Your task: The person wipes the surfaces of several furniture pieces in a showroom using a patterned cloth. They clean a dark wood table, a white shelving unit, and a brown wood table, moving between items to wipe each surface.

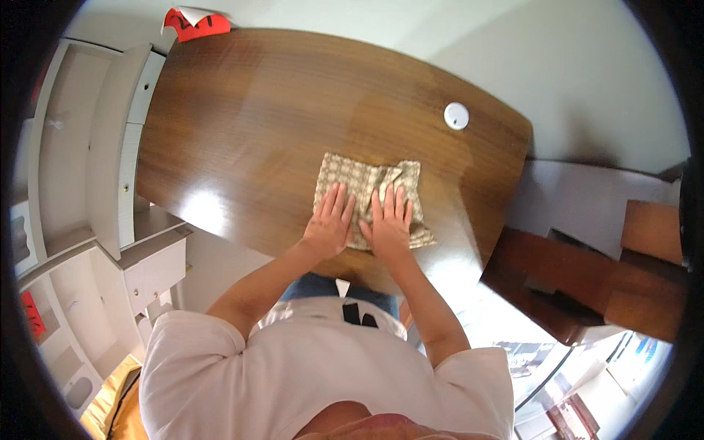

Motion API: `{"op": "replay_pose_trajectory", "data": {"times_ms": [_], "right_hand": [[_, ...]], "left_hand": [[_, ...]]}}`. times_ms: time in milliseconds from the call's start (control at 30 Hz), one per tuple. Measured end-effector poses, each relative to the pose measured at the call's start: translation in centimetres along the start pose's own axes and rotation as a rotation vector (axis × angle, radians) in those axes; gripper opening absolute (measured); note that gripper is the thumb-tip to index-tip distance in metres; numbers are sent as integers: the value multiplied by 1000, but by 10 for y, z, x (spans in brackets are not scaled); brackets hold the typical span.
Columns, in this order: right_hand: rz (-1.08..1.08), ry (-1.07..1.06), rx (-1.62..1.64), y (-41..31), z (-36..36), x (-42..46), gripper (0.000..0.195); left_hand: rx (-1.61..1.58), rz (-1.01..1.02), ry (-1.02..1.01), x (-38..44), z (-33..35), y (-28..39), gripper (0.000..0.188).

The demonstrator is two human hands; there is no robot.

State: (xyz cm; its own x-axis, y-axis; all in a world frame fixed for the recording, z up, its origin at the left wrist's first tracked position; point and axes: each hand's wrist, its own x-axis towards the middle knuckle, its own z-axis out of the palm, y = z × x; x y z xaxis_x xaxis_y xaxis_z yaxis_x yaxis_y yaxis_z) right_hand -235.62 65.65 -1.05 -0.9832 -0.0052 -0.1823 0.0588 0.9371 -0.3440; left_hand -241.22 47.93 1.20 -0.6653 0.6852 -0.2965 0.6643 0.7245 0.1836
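A beige and brown patterned cloth [355, 170] lies spread on the brown wooden desk [264, 126], near the edge closest to me. My left hand [331, 223] rests flat on the cloth's left part, palm down with the fingers pointing away from me. Over its right part lies my right hand [389, 223], also palm down, with the fingers somewhat apart and the thumb out to the side. Creases and a raised fold show in the cloth beyond the right fingers. Neither hand grips the cloth; both press or rest on top of it.
A round white disc [456, 116] sits at the desk's far right. Red paper with black writing [198, 25] is at the far left corner. Pale cabinets [132, 181] stand along the left side, and dark wooden furniture [577, 275] is at the right. The wall [550, 71] borders the desk's far edge.
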Motion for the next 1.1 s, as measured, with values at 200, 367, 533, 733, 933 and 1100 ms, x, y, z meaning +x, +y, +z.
{"op": "replay_pose_trajectory", "data": {"times_ms": [200, 367, 533, 733, 933, 1100], "right_hand": [[29, -100, 55, -74, 33, -89, 72], [160, 82, 35, -73, 33, -47, 73], [208, 311, 182, -45, 21, 2, 63], [150, 472, 141, -55, 3, -48, 50], [299, 514, 198, -65, 37, -130, 40], [263, 519, 181, -44, 40, -124, 26]], "left_hand": [[-6, 207, 13, -107, 25, -21, 64], [-24, 281, 31, -64, 10, -49, 65], [-42, 118, 2, 26, -10, -78, 67], [-244, 50, 291, -9, -25, -81, 64], [-652, -516, 424, -83, 32, -46, 68], [-636, -475, 220, -34, 37, -64, 57]]}}
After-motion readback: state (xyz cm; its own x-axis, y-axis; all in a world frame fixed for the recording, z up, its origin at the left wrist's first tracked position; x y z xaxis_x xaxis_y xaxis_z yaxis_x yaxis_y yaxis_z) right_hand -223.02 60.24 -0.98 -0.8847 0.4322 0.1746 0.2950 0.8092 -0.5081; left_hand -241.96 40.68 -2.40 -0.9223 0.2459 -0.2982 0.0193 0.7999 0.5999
